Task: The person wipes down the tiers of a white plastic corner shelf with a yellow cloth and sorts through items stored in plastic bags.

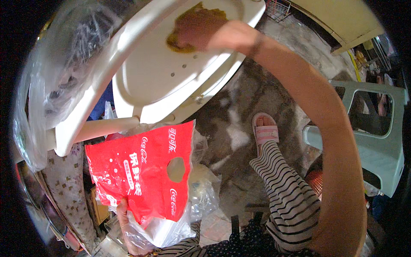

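Note:
My left hand (124,227) is closed on the lower edge of a red plastic bag (150,188) with white print and an oval handle hole. Clear plastic film (171,231) hangs below and behind that bag, near the same hand. My right hand (199,32), blurred by motion, presses a yellow-brown cloth (185,46) against a white plastic chair (147,77). The cloth lies flat over the far part of the chair's smooth panel, above a row of small round holes. How the right fingers grip the cloth is partly smeared.
Crumpled clear plastic sheeting (72,55) covers the upper left, beside the chair's arm (102,81). A pale blue-green plastic frame (376,137) stands at the right. My foot in a pink slipper (266,132) rests on the stained floor (239,98). A wire basket (278,9) is far back.

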Tool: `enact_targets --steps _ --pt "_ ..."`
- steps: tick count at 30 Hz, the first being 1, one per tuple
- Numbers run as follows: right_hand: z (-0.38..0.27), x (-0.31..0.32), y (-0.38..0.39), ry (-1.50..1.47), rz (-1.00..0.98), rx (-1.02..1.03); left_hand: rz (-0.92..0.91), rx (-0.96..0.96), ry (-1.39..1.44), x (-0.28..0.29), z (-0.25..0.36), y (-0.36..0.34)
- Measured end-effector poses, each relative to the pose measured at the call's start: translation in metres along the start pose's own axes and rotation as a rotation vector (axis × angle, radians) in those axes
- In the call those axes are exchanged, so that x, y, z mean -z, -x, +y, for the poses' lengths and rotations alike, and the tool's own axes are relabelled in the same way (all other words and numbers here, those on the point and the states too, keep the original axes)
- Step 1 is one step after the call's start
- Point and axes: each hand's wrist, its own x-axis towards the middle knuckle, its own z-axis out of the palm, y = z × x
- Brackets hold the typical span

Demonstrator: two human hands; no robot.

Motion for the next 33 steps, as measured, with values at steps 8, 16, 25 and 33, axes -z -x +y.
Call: enact_targets --steps 8,16,25,33 --pt "-0.005 -0.004 -0.019 0.1 0.182 -0.138 -0.007 0.087 0.137 -0.017 0.002 -0.001" --pt "0.017 -0.035 -0.033 -0.114 0.297 -0.093 -0.054 0.089 0.136 -0.02 0.002 -0.004" --pt "0.001 -0.005 0.01 0.058 0.427 0.01 -0.07 0.094 0.17 -0.023 0.003 -0.006" --pt "0.009 -0.029 -0.05 -0.217 0.376 -0.107 -0.066 0.095 0.161 -0.027 0.004 0.002"
